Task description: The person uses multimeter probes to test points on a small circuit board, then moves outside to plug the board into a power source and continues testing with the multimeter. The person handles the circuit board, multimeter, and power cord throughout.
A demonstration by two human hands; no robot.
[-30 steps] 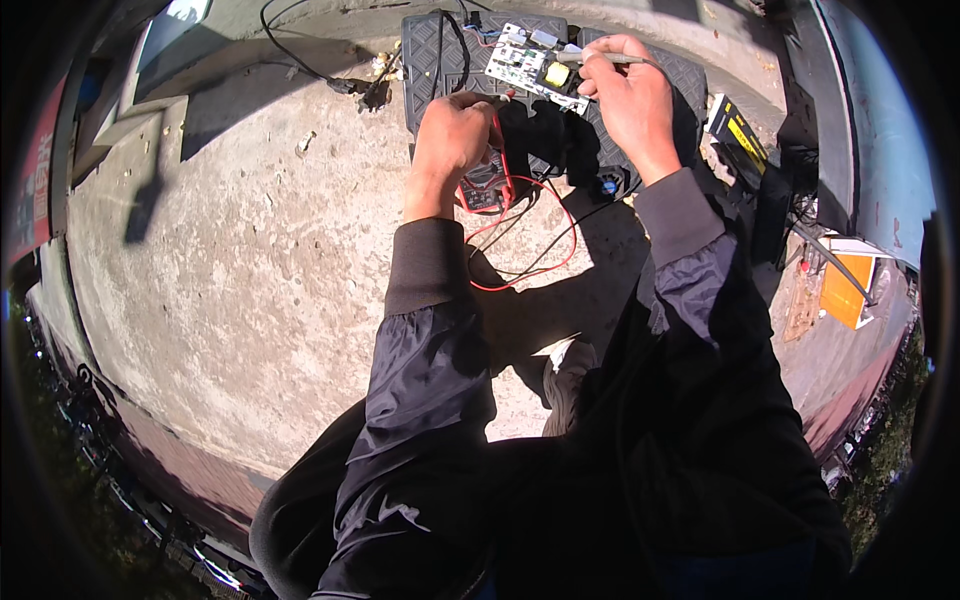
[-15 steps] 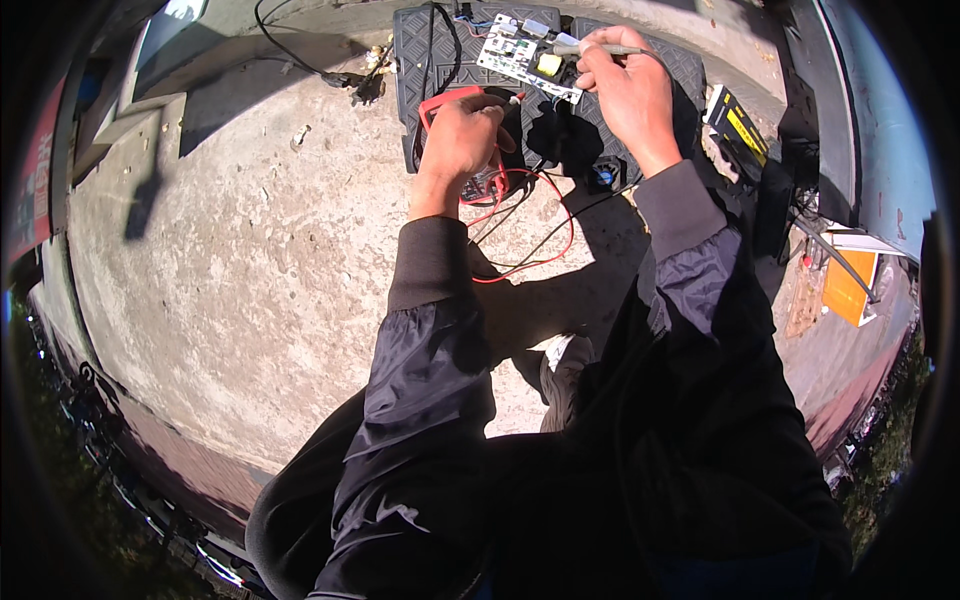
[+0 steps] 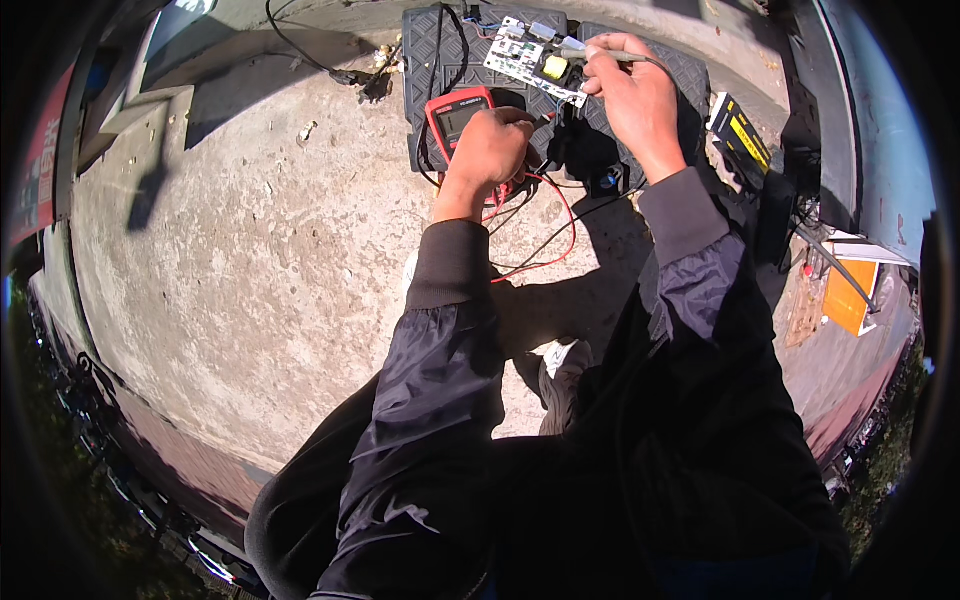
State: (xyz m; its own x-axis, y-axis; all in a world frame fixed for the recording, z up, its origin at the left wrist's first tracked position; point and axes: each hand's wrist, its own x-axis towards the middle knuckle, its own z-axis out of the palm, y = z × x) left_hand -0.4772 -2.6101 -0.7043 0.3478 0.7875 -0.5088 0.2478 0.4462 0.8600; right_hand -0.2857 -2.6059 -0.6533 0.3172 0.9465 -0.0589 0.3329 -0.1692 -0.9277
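Note:
On a dark ridged plastic block lies a white circuit board (image 3: 515, 62) with a yellow-wrapped part and several silver and dark components. My right hand (image 3: 635, 100) is closed in a pinch on a grey pen-shaped tool (image 3: 622, 56), whose front end reaches over the board's right side. A red-framed multimeter (image 3: 452, 112) lies at the block's near left edge, partly hidden by my left hand (image 3: 490, 150). That hand is closed, and a thin test probe (image 3: 546, 118) with a reddish end sticks out from its fingers, apart from the board. Red and black test leads (image 3: 574, 232) loop nearby.
The dark ridged block (image 3: 425, 60) stands on sunlit concrete ground (image 3: 270, 260). A black cable (image 3: 300, 58) runs in from the upper left. At the right are a black-and-yellow box (image 3: 740, 130) and an orange-and-white box (image 3: 848, 295). My shoe (image 3: 562, 358) is below.
My left hand has moved right and slightly down with the probe, baring more of the multimeter. My right hand stays over the board with its tool; the view has shifted slightly.

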